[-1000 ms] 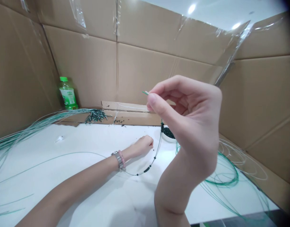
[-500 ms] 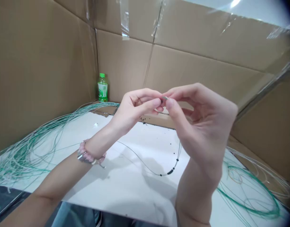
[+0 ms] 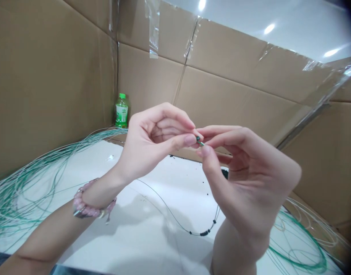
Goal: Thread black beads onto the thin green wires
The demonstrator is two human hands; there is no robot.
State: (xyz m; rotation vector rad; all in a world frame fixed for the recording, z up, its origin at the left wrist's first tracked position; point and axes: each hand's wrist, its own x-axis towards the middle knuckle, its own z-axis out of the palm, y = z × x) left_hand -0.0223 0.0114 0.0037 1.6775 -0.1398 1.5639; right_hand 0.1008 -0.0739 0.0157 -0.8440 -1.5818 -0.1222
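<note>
My left hand (image 3: 160,141) pinches a small dark piece (image 3: 198,138) between thumb and forefinger, raised above the table. A short bit of green-and-white wire (image 3: 202,144) shows between my two hands, running from that piece. My right hand (image 3: 244,168) grips the wire with thumb and forefinger, its fingertips close to those of the left. Below hangs a looped thin wire (image 3: 164,204) with several small black pieces (image 3: 205,233) strung on it, some bunched together. My fingers hide most of the dark piece, and its exact kind cannot be made out.
A bundle of green and white wires (image 3: 34,179) spreads over the left side of the white tabletop (image 3: 129,236). More coiled wires (image 3: 301,244) lie at the right. A green bottle (image 3: 122,110) stands in the back corner. Cardboard walls (image 3: 244,91) enclose the table.
The view has tilted up. Both hands have turned a little, and the right has come lower against the left. More of the green wire and dark piece shows between the fingertips.
</note>
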